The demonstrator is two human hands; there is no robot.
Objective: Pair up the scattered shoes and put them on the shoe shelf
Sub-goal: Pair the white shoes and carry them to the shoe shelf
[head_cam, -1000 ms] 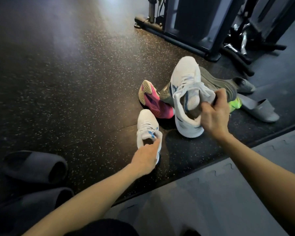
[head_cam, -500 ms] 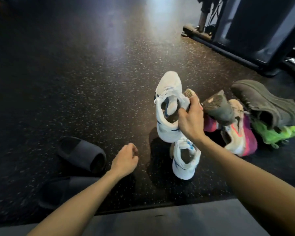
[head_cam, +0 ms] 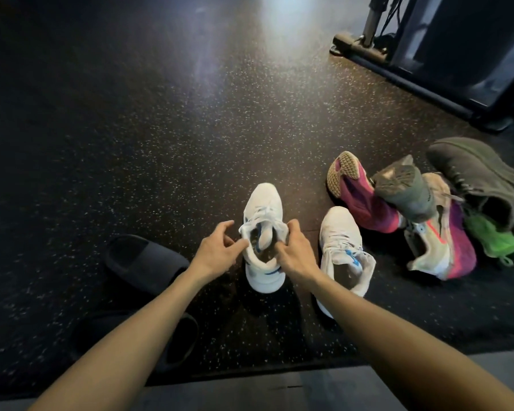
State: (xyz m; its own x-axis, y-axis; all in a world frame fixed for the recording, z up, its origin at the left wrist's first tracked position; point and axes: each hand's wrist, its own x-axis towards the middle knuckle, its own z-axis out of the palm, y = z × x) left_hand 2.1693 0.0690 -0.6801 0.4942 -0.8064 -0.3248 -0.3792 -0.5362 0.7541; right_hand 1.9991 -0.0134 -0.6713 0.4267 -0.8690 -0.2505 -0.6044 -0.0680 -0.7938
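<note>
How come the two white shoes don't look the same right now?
The left white shoe has both hands at its opening: the right hand has a grip on its collar and the left hand touches its edge. The right white shoe lies alone, untouched. The right white shoe sits partly behind the right forearm; the left white shoe shows whole. Both are white with blue marks, toes pointing away.

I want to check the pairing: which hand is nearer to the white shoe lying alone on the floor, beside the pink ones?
Right. The right hand grips the other white shoe just beside the lone white shoe; the left hand is beyond the gripped shoe, farther away.
</note>
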